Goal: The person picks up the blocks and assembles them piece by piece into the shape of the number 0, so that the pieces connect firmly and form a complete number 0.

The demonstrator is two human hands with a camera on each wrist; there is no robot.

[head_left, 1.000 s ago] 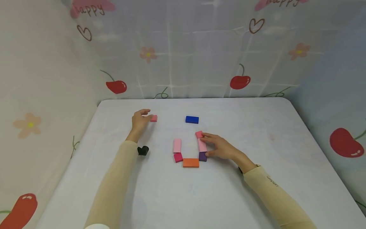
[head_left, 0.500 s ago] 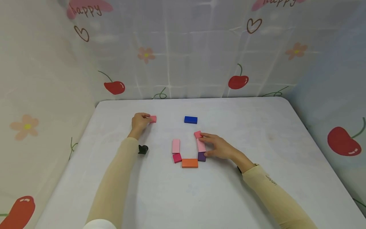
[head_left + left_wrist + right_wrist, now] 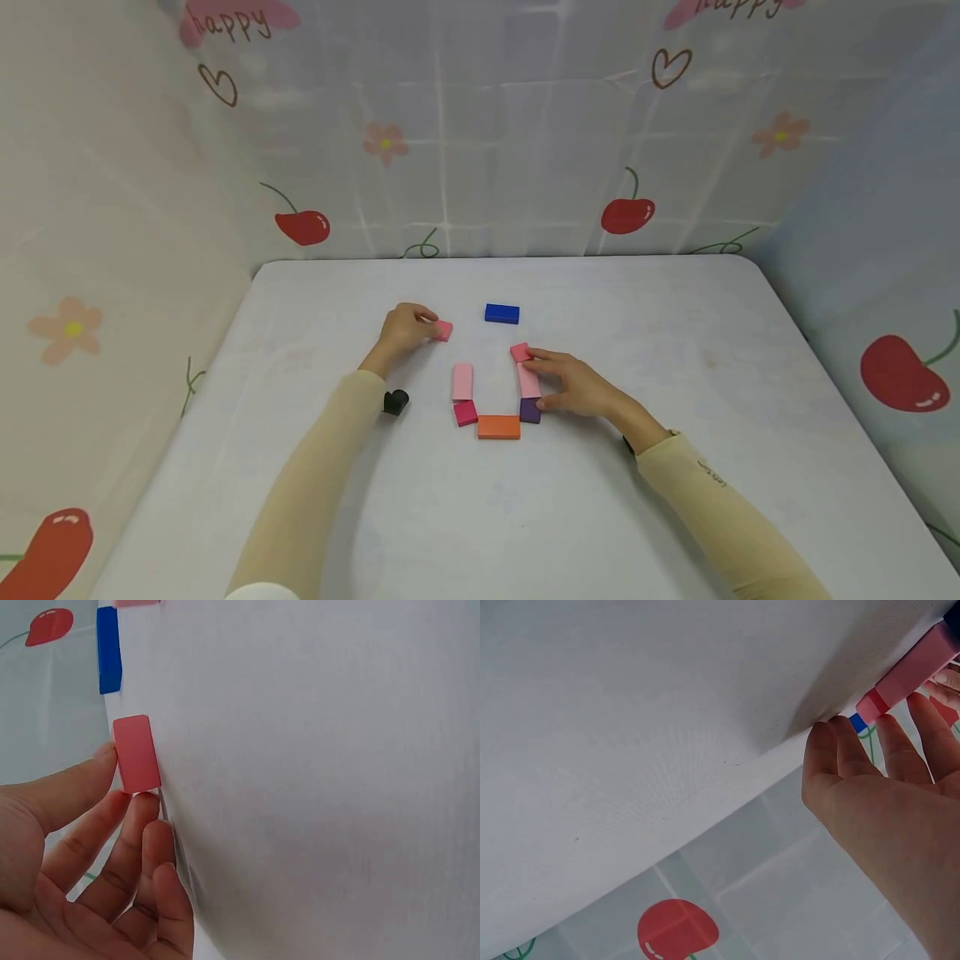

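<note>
My left hand pinches a small pink block between thumb and fingertips, left of the blue block. My right hand rests beside the right column of blocks with its fingers spread. Its fingertips touch near a small pink block and its thumb reaches the purple block. Between these two lies a longer light pink block. An orange block forms the bottom of the U-shaped layout. On the left side, a magenta block sits below another light pink block.
A blue block lies alone beyond the U, towards the far edge of the white table. Behind and beside the table hangs a printed curtain with cherries and flowers.
My left hand has taken hold of the pink block at the far left and moved it rightwards and slightly nearer. My right hand has stayed in place beside the right column.
</note>
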